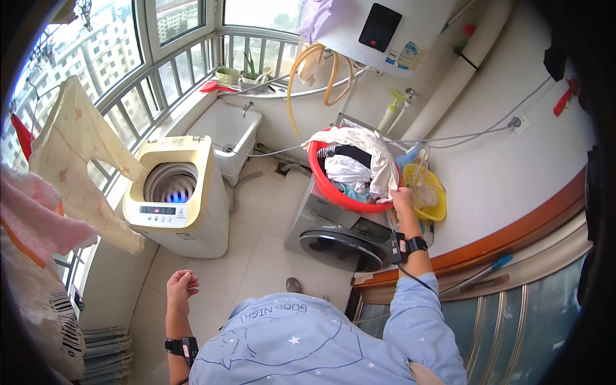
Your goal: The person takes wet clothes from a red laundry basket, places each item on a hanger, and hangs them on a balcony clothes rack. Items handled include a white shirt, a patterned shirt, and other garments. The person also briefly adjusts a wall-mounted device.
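On the right, my right hand (403, 198) is closed at the rim of a red plastic basin (332, 195), pinching the edge of a cream-white garment (380, 144) draped over it. Whether the fingers grip the rim too is hidden. Inside the basin lie a white cloth (349, 172), a black piece (355, 153) and some light blue fabric. That basin rests on top of a grey front-loading washing machine (308, 219). My left hand (182, 288) hangs over the floor with loosely curled fingers and holds nothing. Beyond it stands a small top-loading washer (211, 211) with an open drum and lit display.
A yellow basin (440, 207) stands right of the front-loader. A white sink (255, 120) is in the far corner. Pale trousers (62, 154) and a pink towel (43, 216) hang at left. A grey cord (269, 155) runs across to a wall socket (519, 122).
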